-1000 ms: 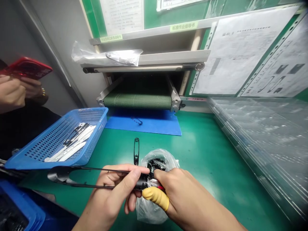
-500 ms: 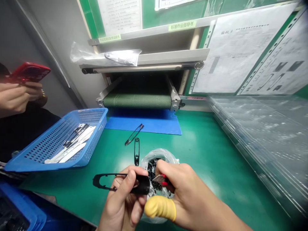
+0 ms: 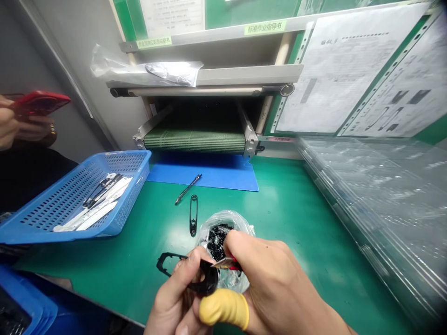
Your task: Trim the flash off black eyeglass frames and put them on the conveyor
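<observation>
My left hand (image 3: 176, 298) is closed on a long black plastic clip part (image 3: 167, 260) and holds it low over the green table (image 3: 289, 223). My right hand (image 3: 275, 288), with a yellow finger cot (image 3: 223, 307) on the thumb, pinches a small red-handled tool (image 3: 226, 264) against the part's end. Under both hands lies a clear bag of small black pieces (image 3: 218, 239). Two more black clip parts lie on the table just beyond, one upright (image 3: 193, 215) and one slanted (image 3: 187, 189).
A blue basket (image 3: 42, 223) with white and black parts stands at the left. A green conveyor belt (image 3: 195, 139) ends over a blue mat (image 3: 206, 173) at the back. Clear blister trays (image 3: 377, 195) are stacked at the right. Another person's hands hold a red phone (image 3: 38, 102) at far left.
The black part has been drawn in and turned in my left hand, so less of it sticks out to the left. A second clip part has come off the belt onto the table.
</observation>
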